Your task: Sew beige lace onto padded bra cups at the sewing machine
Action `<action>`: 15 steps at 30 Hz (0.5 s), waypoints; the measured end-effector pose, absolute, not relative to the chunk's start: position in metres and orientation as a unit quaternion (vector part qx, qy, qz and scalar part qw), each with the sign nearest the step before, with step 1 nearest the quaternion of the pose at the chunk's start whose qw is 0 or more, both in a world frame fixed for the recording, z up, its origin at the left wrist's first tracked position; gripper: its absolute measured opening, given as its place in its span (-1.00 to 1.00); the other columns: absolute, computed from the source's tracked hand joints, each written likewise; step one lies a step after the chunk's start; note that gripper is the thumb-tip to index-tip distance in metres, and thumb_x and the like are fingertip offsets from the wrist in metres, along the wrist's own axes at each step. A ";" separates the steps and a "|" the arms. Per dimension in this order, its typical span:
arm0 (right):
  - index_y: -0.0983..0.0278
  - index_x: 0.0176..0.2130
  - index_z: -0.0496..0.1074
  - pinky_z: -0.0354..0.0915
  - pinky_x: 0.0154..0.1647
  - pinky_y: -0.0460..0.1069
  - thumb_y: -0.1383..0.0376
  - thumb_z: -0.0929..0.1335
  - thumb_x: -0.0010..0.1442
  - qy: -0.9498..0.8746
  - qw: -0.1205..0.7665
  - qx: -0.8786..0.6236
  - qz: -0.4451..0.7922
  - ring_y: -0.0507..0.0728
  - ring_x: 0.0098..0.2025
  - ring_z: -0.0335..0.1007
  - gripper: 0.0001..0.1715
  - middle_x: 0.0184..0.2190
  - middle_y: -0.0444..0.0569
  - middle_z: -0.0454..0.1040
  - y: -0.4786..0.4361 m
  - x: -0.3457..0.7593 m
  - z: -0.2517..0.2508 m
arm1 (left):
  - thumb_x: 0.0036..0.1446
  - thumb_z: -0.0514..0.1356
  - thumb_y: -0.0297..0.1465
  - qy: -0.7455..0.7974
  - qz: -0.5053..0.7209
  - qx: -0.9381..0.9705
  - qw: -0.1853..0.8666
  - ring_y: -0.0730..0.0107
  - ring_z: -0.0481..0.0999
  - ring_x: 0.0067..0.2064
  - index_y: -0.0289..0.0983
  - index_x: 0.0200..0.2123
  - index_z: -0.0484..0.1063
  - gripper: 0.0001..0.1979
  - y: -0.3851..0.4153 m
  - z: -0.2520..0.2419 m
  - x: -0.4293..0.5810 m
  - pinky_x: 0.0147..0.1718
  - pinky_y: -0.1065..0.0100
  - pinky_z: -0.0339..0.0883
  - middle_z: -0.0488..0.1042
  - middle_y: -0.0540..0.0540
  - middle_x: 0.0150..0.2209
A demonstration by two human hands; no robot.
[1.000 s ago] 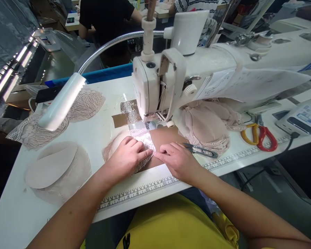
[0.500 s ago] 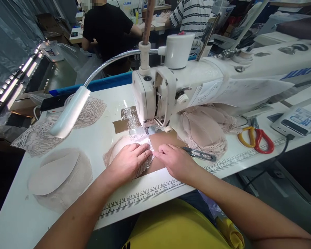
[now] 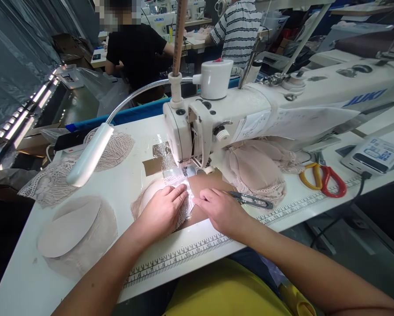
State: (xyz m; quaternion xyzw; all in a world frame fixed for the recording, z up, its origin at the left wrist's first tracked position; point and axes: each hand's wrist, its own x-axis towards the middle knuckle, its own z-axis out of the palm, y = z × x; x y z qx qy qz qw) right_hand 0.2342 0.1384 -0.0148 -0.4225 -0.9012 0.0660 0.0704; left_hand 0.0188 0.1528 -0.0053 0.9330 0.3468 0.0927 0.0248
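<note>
A beige lace bra cup (image 3: 151,193) lies under the needle area of the white sewing machine (image 3: 184,136). My left hand (image 3: 166,208) rests flat on the cup, fingers stretched out and pressing its lace towards the needle. Close by on the right, my right hand (image 3: 218,208) is curled, with thumb and forefinger pinched at the lace's right edge; the fingertips partly hide what they grip. Brown tape (image 3: 208,184) covers the machine bed beneath both hands. Beside the right hand lie grey thread snips (image 3: 252,199).
More beige cups (image 3: 252,166) are piled right of the needle; lace pieces (image 3: 114,151) and a smooth cup (image 3: 68,228) lie left. Scissors (image 3: 331,181) sit at the right. A lamp (image 3: 90,156) hangs over the left side. A printed ruler (image 3: 170,259) follows the front edge. Two people sit beyond.
The view has shifted slightly, so the machine appears lower and a little further left. My right fingertips have drawn slightly away from the left hand's; the left hand stays flat on the cup.
</note>
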 end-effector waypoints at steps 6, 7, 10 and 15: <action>0.28 -0.14 0.43 0.00 -0.37 0.00 0.57 0.21 0.07 -0.901 0.044 -0.424 0.082 0.11 -0.35 0.14 -0.59 -0.33 -0.03 0.32 0.141 0.232 -0.009 | 0.09 0.02 -0.60 0.344 0.106 0.932 0.035 0.12 0.43 -0.16 -0.41 0.08 0.40 -0.53 0.157 -0.003 0.018 -0.22 0.08 0.44 0.39 -0.30 0.14; 0.28 -0.16 0.43 0.00 -0.38 0.00 0.56 0.22 0.08 -0.900 0.038 -0.426 0.083 0.11 -0.35 0.15 -0.62 -0.33 -0.02 0.32 0.143 0.232 -0.008 | 0.08 0.02 -0.60 0.343 0.109 0.932 0.038 0.12 0.43 -0.16 -0.41 0.08 0.40 -0.53 0.160 -0.003 0.018 -0.23 0.07 0.44 0.39 -0.30 0.14; 0.30 -0.18 0.44 0.00 -0.38 0.00 0.54 0.22 0.12 -0.900 0.027 -0.426 0.087 0.12 -0.32 0.18 -0.67 -0.33 0.00 0.34 0.151 0.229 -0.003 | 0.05 0.03 -0.61 0.340 0.102 0.934 0.039 0.10 0.42 -0.15 -0.41 0.09 0.38 -0.50 0.168 -0.005 0.015 -0.21 0.07 0.42 0.37 -0.30 0.16; 0.30 -0.21 0.46 0.01 -0.37 0.00 0.49 0.23 0.17 -0.898 -0.013 -0.432 0.089 0.13 -0.29 0.23 -0.72 -0.33 0.02 0.38 0.166 0.221 0.011 | 0.05 0.04 -0.61 0.336 0.077 0.938 0.027 0.09 0.41 -0.11 -0.41 0.12 0.35 -0.48 0.185 -0.008 0.011 -0.17 0.09 0.40 0.36 -0.27 0.17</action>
